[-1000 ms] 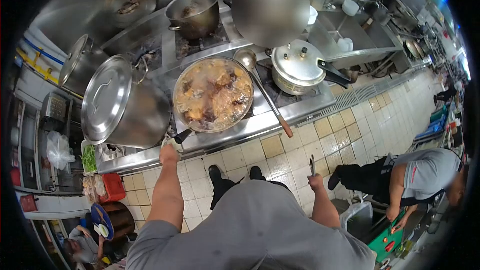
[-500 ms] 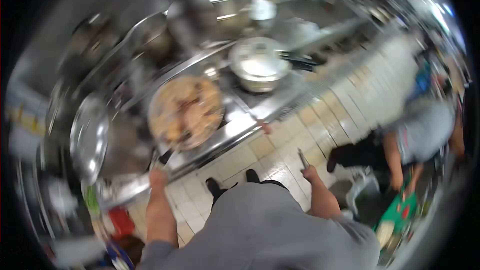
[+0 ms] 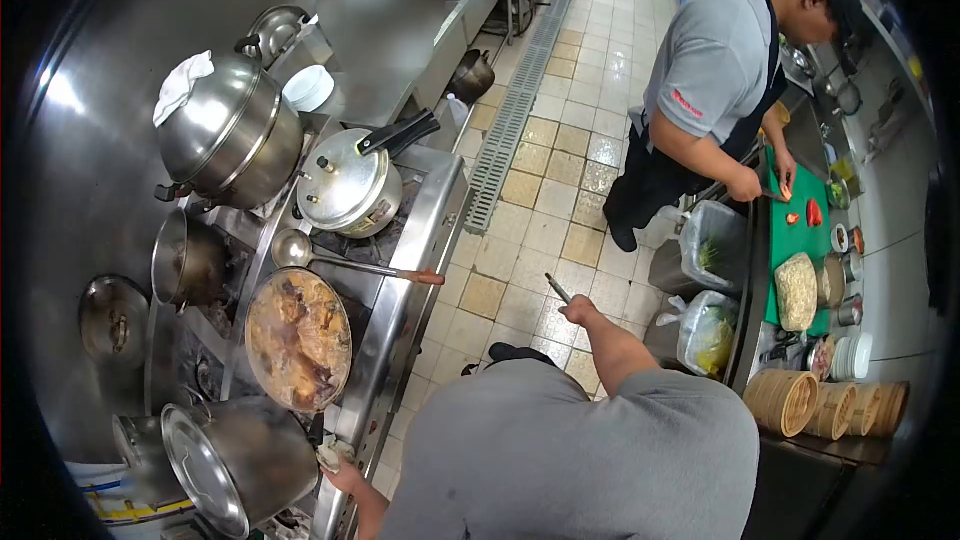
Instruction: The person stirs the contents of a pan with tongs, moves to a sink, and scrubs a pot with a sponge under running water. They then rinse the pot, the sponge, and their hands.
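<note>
Left hand (image 3: 342,477) meets stove edge (image 3: 398,325); right hand (image 3: 580,312) holds tool (image 3: 557,287) over open floor (image 3: 545,205).

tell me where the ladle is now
In the head view the ladle lies on the stove, left of centre, bowl between the pressure cooker and the pan of food, handle reaching past the front edge.

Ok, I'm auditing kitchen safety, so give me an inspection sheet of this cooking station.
Surface: steel range, burners crowded.
Job's things: wide pan of brown stew near the range's edge; thin metal tool.
Clutter: ladle lying beside the pan, pressure cooker, lidded pots.
Grips: left hand on a cloth at the pan's handle, closure unclear; right hand shut on the thin metal tool, off the range.
Cables: nothing seen.
Surroundings: tiled floor with drain grate; a co-worker cutting at a green board.
</note>
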{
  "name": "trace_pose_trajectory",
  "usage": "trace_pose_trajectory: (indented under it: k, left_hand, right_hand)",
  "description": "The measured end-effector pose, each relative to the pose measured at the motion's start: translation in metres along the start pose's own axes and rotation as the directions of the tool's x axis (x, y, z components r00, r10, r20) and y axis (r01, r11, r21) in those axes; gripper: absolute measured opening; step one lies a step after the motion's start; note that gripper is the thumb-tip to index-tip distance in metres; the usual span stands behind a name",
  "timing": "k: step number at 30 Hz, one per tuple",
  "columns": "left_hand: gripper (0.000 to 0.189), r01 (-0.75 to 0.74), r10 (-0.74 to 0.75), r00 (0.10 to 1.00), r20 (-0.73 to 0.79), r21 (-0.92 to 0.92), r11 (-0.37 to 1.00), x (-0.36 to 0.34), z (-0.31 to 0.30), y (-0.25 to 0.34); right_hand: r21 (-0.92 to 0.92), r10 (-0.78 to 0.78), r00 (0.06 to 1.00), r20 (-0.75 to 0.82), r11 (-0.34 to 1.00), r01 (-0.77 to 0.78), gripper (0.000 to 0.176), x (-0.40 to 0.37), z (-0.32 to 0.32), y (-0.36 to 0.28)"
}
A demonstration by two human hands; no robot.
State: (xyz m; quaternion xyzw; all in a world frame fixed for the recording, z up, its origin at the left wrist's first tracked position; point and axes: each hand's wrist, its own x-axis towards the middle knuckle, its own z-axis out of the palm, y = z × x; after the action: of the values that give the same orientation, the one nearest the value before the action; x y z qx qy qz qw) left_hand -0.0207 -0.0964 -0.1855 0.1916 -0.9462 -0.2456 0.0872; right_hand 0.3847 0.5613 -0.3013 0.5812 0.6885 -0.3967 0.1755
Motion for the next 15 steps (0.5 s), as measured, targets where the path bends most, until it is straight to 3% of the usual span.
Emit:
trace_pose_trajectory:
  k: [2,3,4,5,6,7,8,9,10,11,13,15]
  left_hand:
    - [0.083,0.027,-0.030,0.999,-0.037,-0.061,0.998,-0.002,0.003,-0.003]
    - [0.083,0.018,-0.014,0.997,-0.077,0.054,0.998,-0.006,0.004,-0.003]
    - [0.083,0.036,-0.014,0.992,-0.126,0.175,0.984,-0.009,0.001,-0.020]
    - [0.082,-0.009,0.011,0.996,-0.094,0.020,1.000,-0.011,0.004,-0.037]
    - [0.079,0.126,-0.120,0.991,-0.055,0.126,0.984,-0.026,-0.005,-0.022]
    - [0.077,0.112,-0.098,0.991,-0.093,0.170,0.979,-0.032,-0.002,-0.027]
    - [0.075,-0.008,0.037,0.980,-0.197,0.145,0.989,-0.041,0.010,-0.040]
    - [0.075,-0.034,0.055,0.987,-0.154,0.139,0.990,-0.058,0.003,-0.034]
    - [0.074,0.126,-0.124,0.992,-0.020,0.080,0.989,-0.080,-0.014,-0.006]
    - [0.074,0.157,-0.154,0.987,-0.035,0.084,0.984,-0.089,-0.014,-0.018]
    - [0.074,-0.005,-0.020,0.981,0.193,0.131,0.991,-0.111,0.001,-0.046]
    - [0.074,0.048,-0.197,0.843,0.500,0.297,0.954,-0.131,0.004,-0.057]
  right_hand:
    - [0.074,0.029,0.999,-0.024,0.997,-0.027,0.065,-0.004,0.000,0.002]
    - [0.134,0.057,0.997,-0.045,0.990,-0.050,0.066,-0.007,-0.001,0.001]
    - [0.115,-0.034,0.977,-0.211,0.992,0.059,0.062,-0.007,0.005,-0.007]
    - [0.069,-0.077,0.982,-0.172,0.994,0.090,0.062,-0.003,0.009,-0.019]
    - [0.126,-0.182,0.948,-0.262,0.967,0.220,0.057,-0.010,0.001,-0.044]
    - [0.182,-0.269,0.897,-0.349,0.920,0.347,0.052,-0.027,-0.009,-0.075]
    - [0.226,-0.370,0.861,-0.350,0.858,0.461,0.047,-0.047,-0.019,-0.106]
    - [0.277,-0.457,0.813,-0.361,0.780,0.561,0.042,-0.067,-0.029,-0.138]
    - [0.255,-0.539,0.773,-0.335,0.738,0.625,0.036,-0.081,-0.035,-0.169]
    - [0.235,-0.612,0.728,-0.309,0.692,0.682,0.031,-0.094,-0.039,-0.199]
    - [0.056,-0.673,0.710,-0.209,0.716,0.696,0.030,-0.125,-0.043,-0.259]
    - [-0.060,-0.802,0.500,-0.327,0.546,0.836,0.033,-0.128,-0.018,-0.299]
